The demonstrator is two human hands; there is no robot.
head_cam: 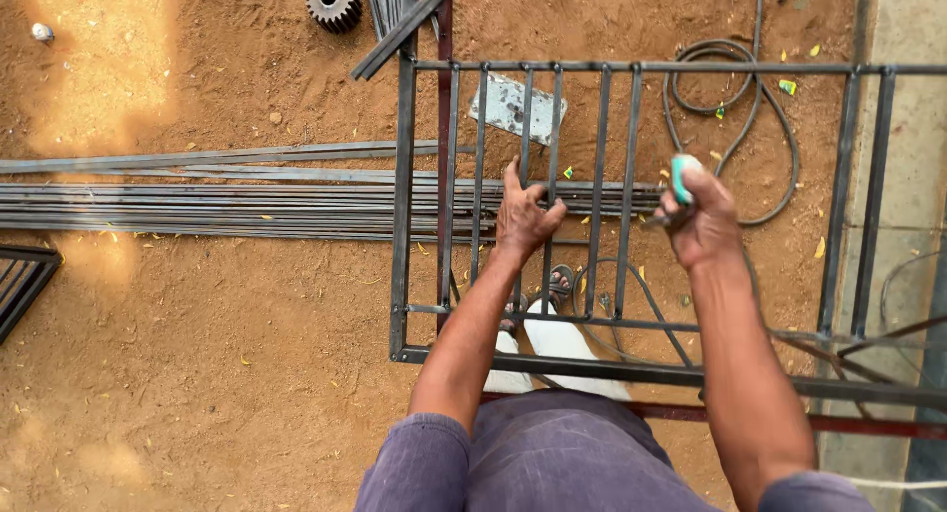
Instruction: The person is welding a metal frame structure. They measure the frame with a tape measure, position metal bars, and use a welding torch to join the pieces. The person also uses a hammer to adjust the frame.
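Note:
A dark metal grille frame [402, 206] with several upright bars lies raised above the sandy ground in front of me. My left hand [524, 216] rests on top of the bars near the middle, fingers spread over two of them. My right hand [702, 226] is closed around a tool with a teal handle [681, 175], held above the grille's right part. My feet in sandals [558, 285] show through the bars below.
A bundle of long steel rods [197, 201] lies on the ground to the left, running under the grille. A toothed gear [332, 1] sits at the top, a coiled cable [735, 108] at the right. A grey flat plate [505, 106] lies beneath the bars.

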